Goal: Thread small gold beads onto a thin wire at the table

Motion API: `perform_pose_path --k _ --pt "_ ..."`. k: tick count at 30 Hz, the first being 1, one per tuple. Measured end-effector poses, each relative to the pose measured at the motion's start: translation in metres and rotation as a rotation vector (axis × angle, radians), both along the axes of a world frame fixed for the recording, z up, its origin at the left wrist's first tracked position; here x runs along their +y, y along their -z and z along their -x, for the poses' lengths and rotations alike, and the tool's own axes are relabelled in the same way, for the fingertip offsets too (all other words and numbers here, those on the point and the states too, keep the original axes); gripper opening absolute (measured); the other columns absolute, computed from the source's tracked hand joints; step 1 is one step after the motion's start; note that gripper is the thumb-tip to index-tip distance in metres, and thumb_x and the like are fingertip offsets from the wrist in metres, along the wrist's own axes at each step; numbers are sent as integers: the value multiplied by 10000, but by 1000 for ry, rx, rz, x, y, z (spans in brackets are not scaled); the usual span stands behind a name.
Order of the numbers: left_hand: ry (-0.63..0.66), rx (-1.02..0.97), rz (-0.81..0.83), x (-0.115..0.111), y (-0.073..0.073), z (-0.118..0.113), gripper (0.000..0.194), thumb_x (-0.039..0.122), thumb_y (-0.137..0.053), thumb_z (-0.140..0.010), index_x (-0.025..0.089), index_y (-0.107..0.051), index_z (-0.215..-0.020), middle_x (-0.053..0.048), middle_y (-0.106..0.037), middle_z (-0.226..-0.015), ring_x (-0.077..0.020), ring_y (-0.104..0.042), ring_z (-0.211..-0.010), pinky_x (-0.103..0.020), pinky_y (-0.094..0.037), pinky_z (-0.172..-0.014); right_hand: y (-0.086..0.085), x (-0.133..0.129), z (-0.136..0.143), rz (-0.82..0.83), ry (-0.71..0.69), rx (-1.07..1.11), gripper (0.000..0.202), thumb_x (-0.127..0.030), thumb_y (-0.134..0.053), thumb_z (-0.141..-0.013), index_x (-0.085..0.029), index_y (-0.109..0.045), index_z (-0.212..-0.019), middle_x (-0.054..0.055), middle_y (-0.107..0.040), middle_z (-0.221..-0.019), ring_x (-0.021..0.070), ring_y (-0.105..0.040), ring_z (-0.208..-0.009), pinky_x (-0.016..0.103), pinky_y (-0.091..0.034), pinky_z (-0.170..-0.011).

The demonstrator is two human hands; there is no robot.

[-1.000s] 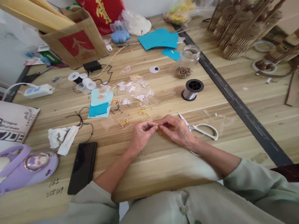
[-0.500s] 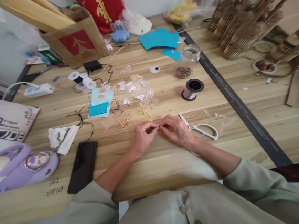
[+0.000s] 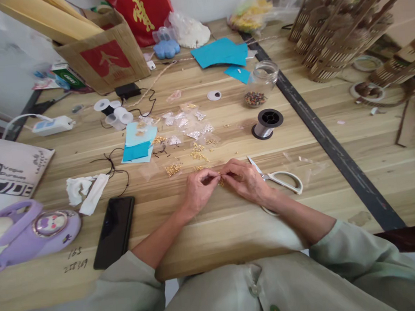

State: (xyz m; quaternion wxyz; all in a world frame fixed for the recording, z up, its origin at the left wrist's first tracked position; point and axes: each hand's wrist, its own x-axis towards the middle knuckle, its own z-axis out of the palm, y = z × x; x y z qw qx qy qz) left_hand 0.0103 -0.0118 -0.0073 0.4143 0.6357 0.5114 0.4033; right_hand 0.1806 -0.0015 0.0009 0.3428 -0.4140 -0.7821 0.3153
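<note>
My left hand (image 3: 198, 189) and my right hand (image 3: 246, 181) meet fingertip to fingertip low over the table, both in a pinch. Whatever lies between the fingers is too small to make out. A little cluster of gold beads (image 3: 221, 182) shows just below the fingertips; whether it hangs from them or lies on the wood, I cannot tell. White-handled scissors (image 3: 284, 180) lie partly under my right wrist, blades pointing away. Beyond my left hand are small gold pieces (image 3: 198, 155) and a bag of gold beads (image 3: 173, 169).
A wire spool (image 3: 264, 130) and a glass jar of beads (image 3: 261, 84) stand at the right. Small clear bags (image 3: 182, 120) and blue sheets (image 3: 136, 151) lie mid-table. A black phone (image 3: 113, 232) rests left of my forearm, near a purple bottle (image 3: 55, 230).
Both hands stay in the same place, fingertips still pinched together. The view has shifted very slightly; nothing else has visibly moved.
</note>
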Motion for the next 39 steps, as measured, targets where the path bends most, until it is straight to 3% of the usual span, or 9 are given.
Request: perform_pose_path --k 22,30,39 --pt "-9 64 -81 -3 -4 -3 65 160 -615 -765 146 -678 -760 -60 -712 -786 -151 -654 -713 -276 -534 -705 2 -2 5 3 62 3 91 -111 -523 -812 -180 -553 -761 24 -543 -776 117 -523 -623 226 -397 -550" --pt "-98 -90 23 -3 0 -8 69 191 -638 -734 151 -693 -741 -53 -710 -762 -152 -643 -699 -269 -523 -682 -2 -6 12 -84 152 -52 96 -116 -506 -804 -192 -507 -745 32 -527 -772 142 -523 -650 258 -406 -583" --pt "-123 -192 96 0 0 -8 62 185 -651 -722 134 -686 -717 -38 -699 -731 -125 -619 -667 -243 -501 -666 3 -5 15 -93 147 -42 90 -116 -492 -822 -190 -507 -772 46 -533 -799 149 -533 -680 264 -419 -607"
